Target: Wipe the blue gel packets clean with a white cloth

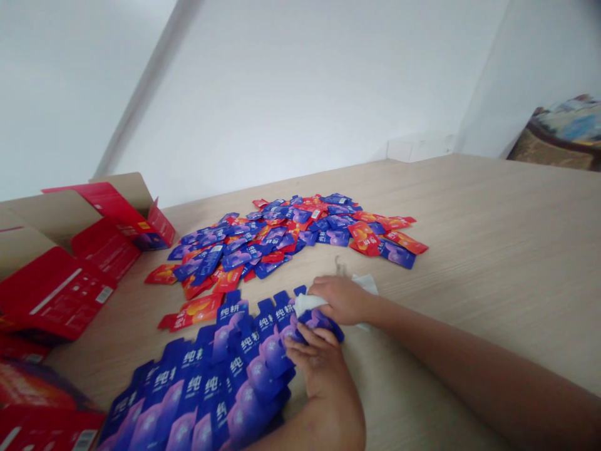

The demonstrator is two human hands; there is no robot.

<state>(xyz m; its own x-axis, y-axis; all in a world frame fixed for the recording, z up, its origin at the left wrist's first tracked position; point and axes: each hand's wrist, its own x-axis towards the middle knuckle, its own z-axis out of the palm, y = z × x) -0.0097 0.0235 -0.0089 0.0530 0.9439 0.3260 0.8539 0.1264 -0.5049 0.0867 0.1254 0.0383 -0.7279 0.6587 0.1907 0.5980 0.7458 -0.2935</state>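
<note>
Blue pouches [246,376], left fingers [310,339] laid atop, right fingers [325,290] gripping cloth [307,303]

Red cartons [56,297] at left edge, flaps of upper ones open, tan inside; light wood-grain table [474,257] beneath; pale wall [300,94] behind, slanting grey strip [146,81] at left; white block [417,150] at far table edge; patterned item [561,141] at right, partly cut off
</note>
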